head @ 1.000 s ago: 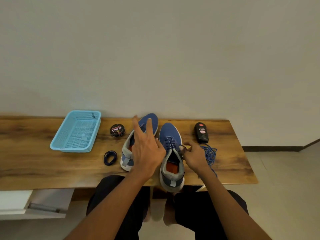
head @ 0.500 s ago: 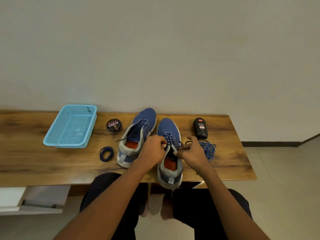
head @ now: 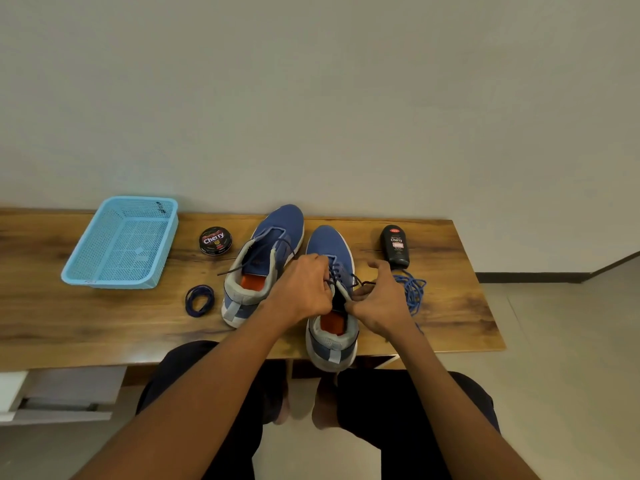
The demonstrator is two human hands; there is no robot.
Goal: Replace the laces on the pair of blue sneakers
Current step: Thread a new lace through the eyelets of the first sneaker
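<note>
Right-hand blue mesh sneaker with grey collar and orange insole [head: 330, 303] sits at centre frame, heel overhanging the near edge of the wooden tabletop [head: 86, 323]. A dark lace [head: 337, 271] is crossed through its eyelets; left hand [head: 301, 292] has fingers curled at the top of the lacing, apparently pinching the lace, and right hand [head: 379, 303] pinches a dark lace end beside the tongue, index finger raised. Judgement: this shoe is at the upper eyelets, so either nearly threaded or only starting to be unthreaded; cannot tell which. The second blue sneaker [head: 263, 265], just left of it, carries a loose dark lace trailing out over its collar, so it also looks unfinished. A coiled dark navy lace [head: 200, 300] lies left of the pair; a loose bright blue lace pile [head: 414, 292] lies right of the hands. Which laces are old and which new cannot be determined. Legible text: "Cherry" on the round black polish tin [head: 215, 240], and "Cherry" on the black bottle [head: 396, 245]; smaller print unreadable. Light blue plastic mesh basket [head: 121, 242], left of frame, bears a small unreadable mark on its rim.
</note>
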